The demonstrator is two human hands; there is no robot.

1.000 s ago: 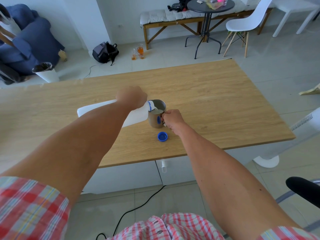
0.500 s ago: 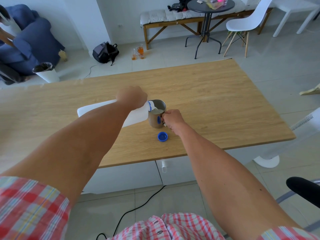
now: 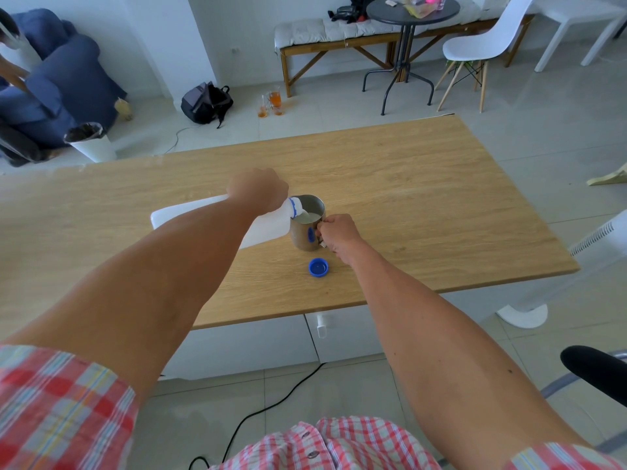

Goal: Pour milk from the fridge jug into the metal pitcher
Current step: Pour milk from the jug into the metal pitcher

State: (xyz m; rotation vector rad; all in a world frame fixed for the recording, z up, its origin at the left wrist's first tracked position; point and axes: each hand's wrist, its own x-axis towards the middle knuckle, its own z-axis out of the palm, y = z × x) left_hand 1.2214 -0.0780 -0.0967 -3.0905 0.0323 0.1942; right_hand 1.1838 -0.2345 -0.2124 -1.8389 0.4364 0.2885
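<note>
Your left hand point(image 3: 258, 189) grips the tilted milk jug point(image 3: 268, 227), spout over the metal pitcher point(image 3: 307, 234); your right hand point(image 3: 339, 234) fingers close on its handle. A blue cap point(image 3: 318, 267) lies near.

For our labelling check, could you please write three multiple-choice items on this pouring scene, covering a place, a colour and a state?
1. Where does the bottle cap lie?
A. On the wooden table, nearer the person than the metal pitcher
B. On the milk jug's neck
C. Inside the pitcher

2. What colour is the cap?
A. Red
B. Blue
C. White

3. How is the milk jug held?
A. Upright
B. Lying flat on the table
C. Tipped, mouth over the pitcher

Answers: 1 A, it rests on the wooden table before the metal pitcher. 2 B, plainly blue. 3 C, the left hand tilts it; milk streams in while the right hand grips the handle.
</note>
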